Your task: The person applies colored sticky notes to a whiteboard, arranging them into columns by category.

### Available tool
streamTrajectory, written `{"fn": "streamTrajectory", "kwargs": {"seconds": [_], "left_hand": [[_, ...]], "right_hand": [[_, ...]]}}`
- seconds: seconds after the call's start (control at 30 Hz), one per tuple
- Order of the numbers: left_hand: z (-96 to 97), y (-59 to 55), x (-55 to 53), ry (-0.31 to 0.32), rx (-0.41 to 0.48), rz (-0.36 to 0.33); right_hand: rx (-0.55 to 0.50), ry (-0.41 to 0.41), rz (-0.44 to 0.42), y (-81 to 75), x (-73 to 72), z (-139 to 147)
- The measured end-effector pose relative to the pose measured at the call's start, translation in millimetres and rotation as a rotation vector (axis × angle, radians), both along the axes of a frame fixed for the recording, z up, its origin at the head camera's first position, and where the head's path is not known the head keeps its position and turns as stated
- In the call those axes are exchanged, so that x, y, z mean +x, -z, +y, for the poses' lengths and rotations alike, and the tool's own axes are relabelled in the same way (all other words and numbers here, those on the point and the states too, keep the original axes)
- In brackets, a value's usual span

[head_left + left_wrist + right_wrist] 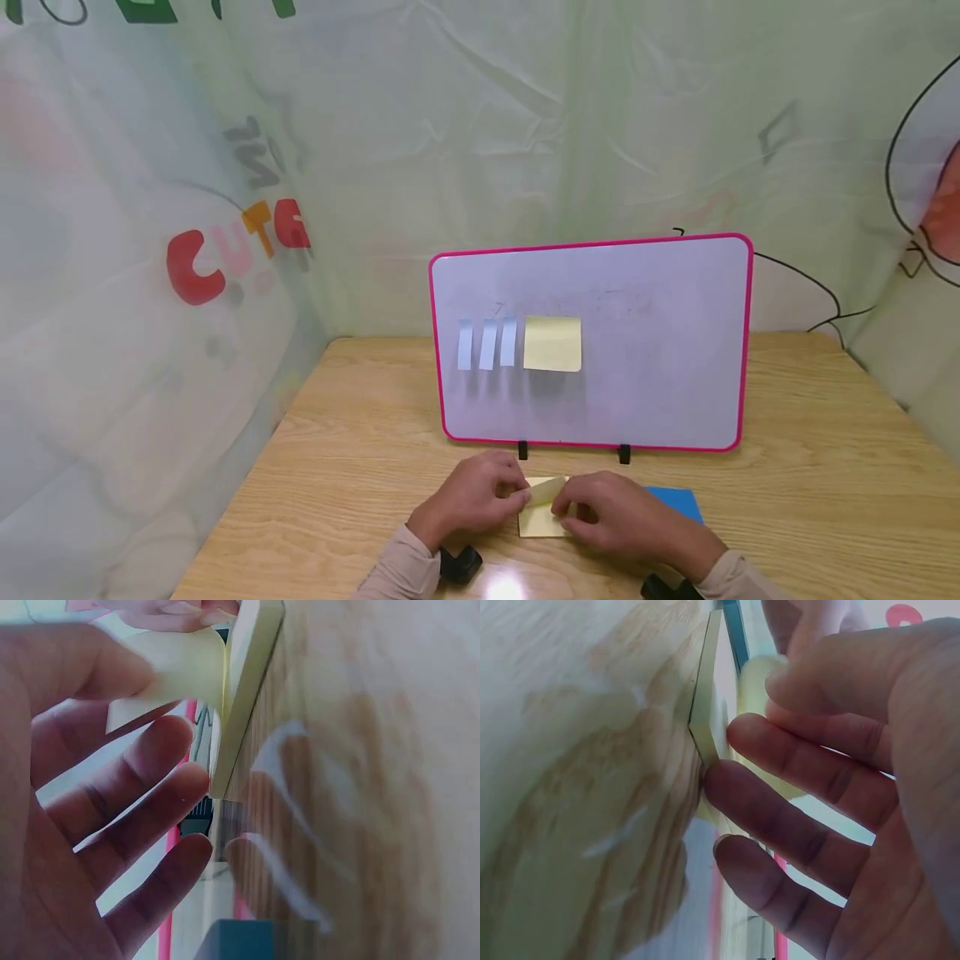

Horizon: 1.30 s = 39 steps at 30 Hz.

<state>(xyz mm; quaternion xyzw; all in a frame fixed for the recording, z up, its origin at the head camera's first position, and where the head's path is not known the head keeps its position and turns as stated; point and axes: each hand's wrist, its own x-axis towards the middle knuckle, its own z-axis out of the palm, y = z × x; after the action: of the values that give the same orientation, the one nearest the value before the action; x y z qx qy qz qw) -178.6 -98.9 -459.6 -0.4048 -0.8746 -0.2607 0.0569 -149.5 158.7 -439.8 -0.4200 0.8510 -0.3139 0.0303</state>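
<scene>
A pad of yellow sticky notes (536,523) lies on the table in front of the whiteboard, its top sheet (546,493) lifted and bent up. With thumb and index finger my left hand (480,493) pinches this sheet (184,667) at its left side; the other fingers are spread in the left wrist view. On the opposite side, my right hand (618,515) pinches the sheet (754,684) between thumb and index finger. The right hand's lower fingers come close to the pad's edge (711,697); whether they touch it, I cannot tell.
A pink-framed whiteboard (660,358) stands behind the hands on black feet (624,454). On it hang a yellow sticky note (552,343) and three narrow blue strips (487,344). Something flat and blue (678,502) lies partly behind the right hand on the wooden table (360,433).
</scene>
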Motion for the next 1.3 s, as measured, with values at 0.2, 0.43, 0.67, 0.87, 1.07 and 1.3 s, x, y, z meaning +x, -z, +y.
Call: {"fn": "streamTrajectory", "kwargs": {"seconds": [0.2, 0.43, 0.67, 0.87, 1.07, 1.3], "left_hand": [[-0.9, 2.9, -1.3, -0.164, 0.052, -0.06], [1.9, 4.0, -1.7, -0.266, 0.083, -0.055], [5.5, 7.4, -5.1, -0.323, 0.083, -0.015], [8.1, 9.4, -10.2, -0.35, 0.088, 0.003], [9.5, 9.4, -13.2, -0.383, 0.112, -0.002], [8.9, 9.7, -15.5, -0.429, 0.126, 0.006]], "right_hand": [[0.05, 0.023, -0.05, -5.8, 2.4, -3.8], [0.076, 0.031, -0.028, -7.9, 5.4, -4.7], [0.053, 0.022, 0.044, -2.4, 7.6, -2.1], [0.056, 0.01, 0.058, -0.6, 5.9, -1.0], [0.045, -0.004, 0.097, -0.8, 5.4, -1.6], [0.042, 0.002, 0.112, -1.4, 5.3, -2.7]]}}
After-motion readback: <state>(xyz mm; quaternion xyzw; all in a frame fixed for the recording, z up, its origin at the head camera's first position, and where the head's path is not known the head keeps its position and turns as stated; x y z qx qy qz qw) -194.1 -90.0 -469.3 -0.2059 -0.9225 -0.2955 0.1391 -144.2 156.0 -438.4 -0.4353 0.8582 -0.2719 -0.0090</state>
